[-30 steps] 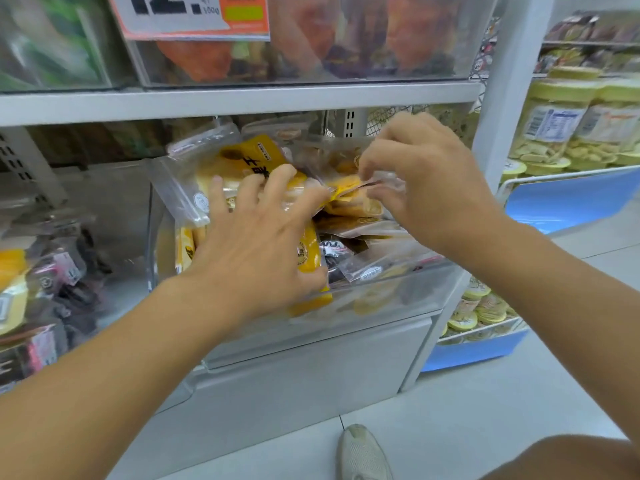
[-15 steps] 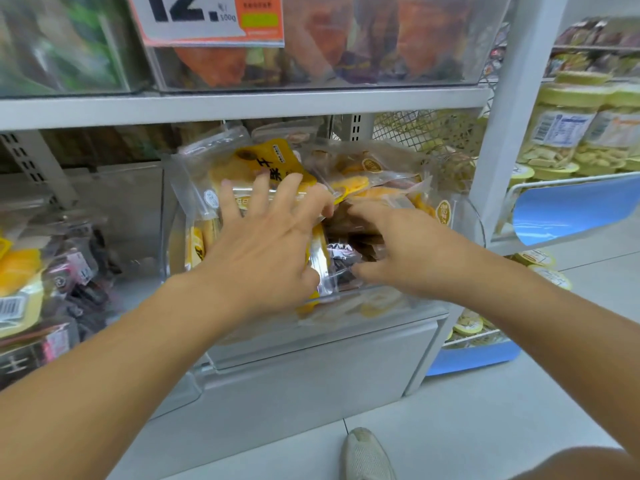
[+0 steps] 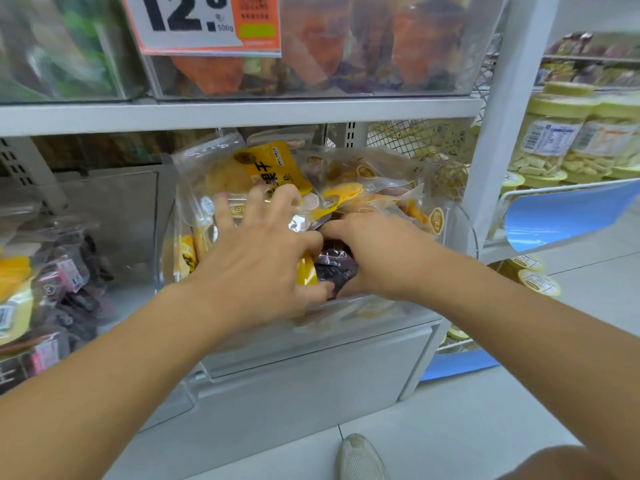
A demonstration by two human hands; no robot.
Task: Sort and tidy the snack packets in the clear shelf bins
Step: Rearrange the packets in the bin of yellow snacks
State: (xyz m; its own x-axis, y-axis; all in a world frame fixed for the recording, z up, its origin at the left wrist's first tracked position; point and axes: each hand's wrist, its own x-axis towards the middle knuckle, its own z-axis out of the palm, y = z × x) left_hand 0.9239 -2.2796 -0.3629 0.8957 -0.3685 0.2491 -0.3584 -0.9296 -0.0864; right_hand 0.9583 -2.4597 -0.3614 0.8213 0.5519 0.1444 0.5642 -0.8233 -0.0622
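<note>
- The right hand (image 3: 384,258) reaches into the clear bin (image 3: 464,233), its fingers curled round a dark purple packet (image 3: 334,268) low in the bin's middle front, thumb below and fingers above.
- The left hand (image 3: 263,261) lies flat, fingers spread and straight, pressing on the yellow snack packets (image 3: 273,168) stacked in the left half of the bin; it grips nothing.
- The two hands touch or nearly touch at the bin's centre, just behind its front wall.
- More yellow and clear packets (image 3: 374,188) are heaped toward the bin's back and right edge, tilted at mixed angles.
- The bin sits on the lower shelf, beneath a grey shelf board (image 3: 242,114).
- Above that board stands another clear bin with orange packets and a price tag (image 3: 201,24).
- At the left edge lie dark and pink packets (image 3: 59,275); at the right stand jars with yellow lids (image 3: 554,133).
- A shoe (image 3: 360,459) shows on the floor below.
</note>
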